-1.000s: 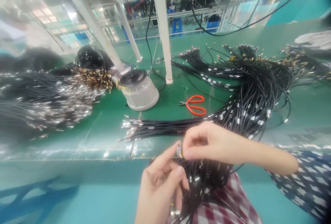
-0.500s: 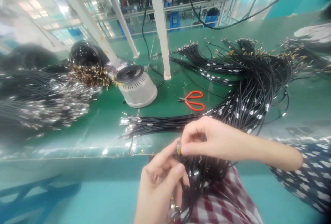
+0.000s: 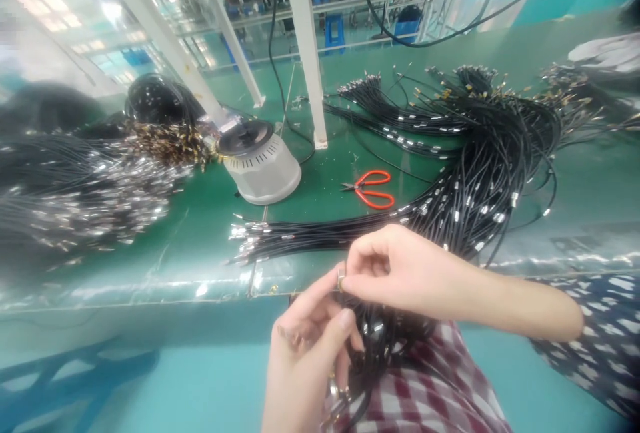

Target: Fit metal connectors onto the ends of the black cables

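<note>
My right hand (image 3: 385,263) is closed in a pinch, thumb and index finger on a small silvery metal connector (image 3: 341,278). The tip of my left index finger touches the connector from the other side. My left hand (image 3: 317,339) has its other fingers curled around black cables, whose metal ends (image 3: 333,389) poke out below the palm. More of these black cables (image 3: 377,343) hang beside the left hand, over a checked cloth on my lap. Whether the connector is joined to a cable cannot be made out.
On the green table (image 3: 320,209) lie red-handled scissors (image 3: 370,189), a grey round device (image 3: 265,169) and a large bundle of black cables (image 3: 480,166). More cables with metal ends (image 3: 105,199) are heaped at left. A white post (image 3: 307,53) stands behind the scissors.
The view has shifted slightly. The right fingertips have closed further over the small connector, and its yellowish lower part is now mostly covered. Both hands keep nearly the same pose.
</note>
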Action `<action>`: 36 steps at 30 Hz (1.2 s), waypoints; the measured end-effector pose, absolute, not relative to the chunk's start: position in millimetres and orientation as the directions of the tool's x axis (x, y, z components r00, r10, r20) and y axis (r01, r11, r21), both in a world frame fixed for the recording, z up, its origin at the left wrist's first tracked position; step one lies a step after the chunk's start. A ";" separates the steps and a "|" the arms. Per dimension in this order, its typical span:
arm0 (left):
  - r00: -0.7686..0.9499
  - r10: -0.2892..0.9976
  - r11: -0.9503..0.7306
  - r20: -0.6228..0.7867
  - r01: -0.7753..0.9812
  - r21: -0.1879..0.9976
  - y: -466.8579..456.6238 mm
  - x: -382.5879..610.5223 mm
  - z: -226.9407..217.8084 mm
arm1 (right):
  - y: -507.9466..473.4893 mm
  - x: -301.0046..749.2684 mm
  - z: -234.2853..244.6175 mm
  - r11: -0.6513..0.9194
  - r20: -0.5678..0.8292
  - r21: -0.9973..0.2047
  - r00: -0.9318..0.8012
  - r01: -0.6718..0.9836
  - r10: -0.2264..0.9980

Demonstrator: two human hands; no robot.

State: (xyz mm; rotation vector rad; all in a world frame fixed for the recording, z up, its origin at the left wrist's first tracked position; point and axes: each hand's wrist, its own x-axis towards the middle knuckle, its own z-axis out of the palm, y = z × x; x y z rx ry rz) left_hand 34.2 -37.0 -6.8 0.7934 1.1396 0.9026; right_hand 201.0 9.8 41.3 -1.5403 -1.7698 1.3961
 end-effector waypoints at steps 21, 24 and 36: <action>-0.079 0.876 0.364 -0.475 -0.538 0.760 -25.9 42.4 -8.3 | -4.9 192.6 4.1 -0.304 -0.273 -0.946 -0.225 -0.116 0.935; -0.103 0.873 0.361 -0.477 -0.524 0.772 -25.9 41.7 -9.0 | -8.8 185.1 3.7 -0.278 -0.249 -0.956 -0.233 -0.098 0.940; 0.007 0.913 0.364 -0.409 -0.468 0.805 -28.3 37.8 -8.2 | -14.5 179.6 3.4 -0.121 -0.109 -0.991 -0.185 -0.055 0.977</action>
